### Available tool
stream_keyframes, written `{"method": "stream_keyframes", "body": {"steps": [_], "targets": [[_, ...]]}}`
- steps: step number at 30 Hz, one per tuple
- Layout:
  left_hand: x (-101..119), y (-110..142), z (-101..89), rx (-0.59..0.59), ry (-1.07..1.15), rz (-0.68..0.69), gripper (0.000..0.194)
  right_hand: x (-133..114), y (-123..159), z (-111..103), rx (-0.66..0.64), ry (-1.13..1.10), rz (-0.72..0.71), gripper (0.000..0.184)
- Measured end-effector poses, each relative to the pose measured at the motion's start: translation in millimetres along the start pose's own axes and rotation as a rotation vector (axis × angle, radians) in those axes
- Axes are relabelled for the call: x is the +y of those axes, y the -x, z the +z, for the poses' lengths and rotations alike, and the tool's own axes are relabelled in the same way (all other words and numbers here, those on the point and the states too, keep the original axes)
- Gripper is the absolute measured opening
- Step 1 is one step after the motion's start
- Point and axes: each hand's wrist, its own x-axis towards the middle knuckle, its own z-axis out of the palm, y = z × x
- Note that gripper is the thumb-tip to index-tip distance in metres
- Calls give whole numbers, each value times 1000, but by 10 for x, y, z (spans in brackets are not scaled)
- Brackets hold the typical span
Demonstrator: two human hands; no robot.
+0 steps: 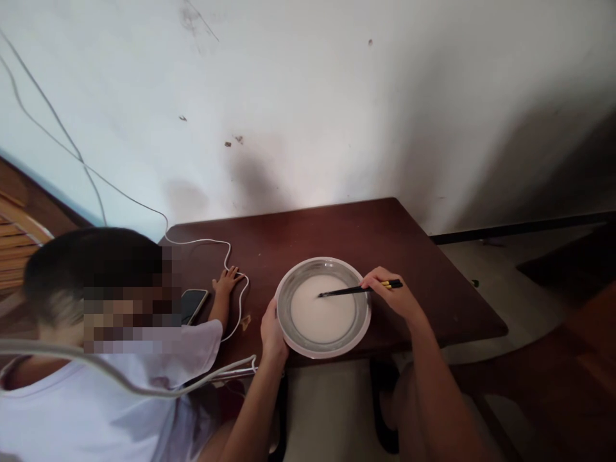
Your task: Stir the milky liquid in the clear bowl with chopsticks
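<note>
A round metal bowl (289,292) holding a white liquid sits near the front edge of a dark wooden table (366,237). My left hand (272,333) grips the bowl's left rim, fingers closed around it. My right hand (391,297) is closed on a pair of black chopsticks (351,291) with yellow bands near the top. Their tips reach down into the white liquid near the bowl's middle.
Another person in a white shirt (96,404) sits at the left, one small hand (226,282) flat on the table. A phone (193,304) and a white cable (212,247) lie beside that hand. The white wall (308,96) stands right behind the table.
</note>
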Motion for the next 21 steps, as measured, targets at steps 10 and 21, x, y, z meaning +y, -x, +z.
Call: {"method": "stream_keyframes", "body": {"steps": [10,21], "targets": [[40,19,2,-19,-16,-37,21,-2,9,0,20,-2,4,29],[62,46,12,-23,8,-24,22,-8,-2,-9,37,17,-7,29]]}}
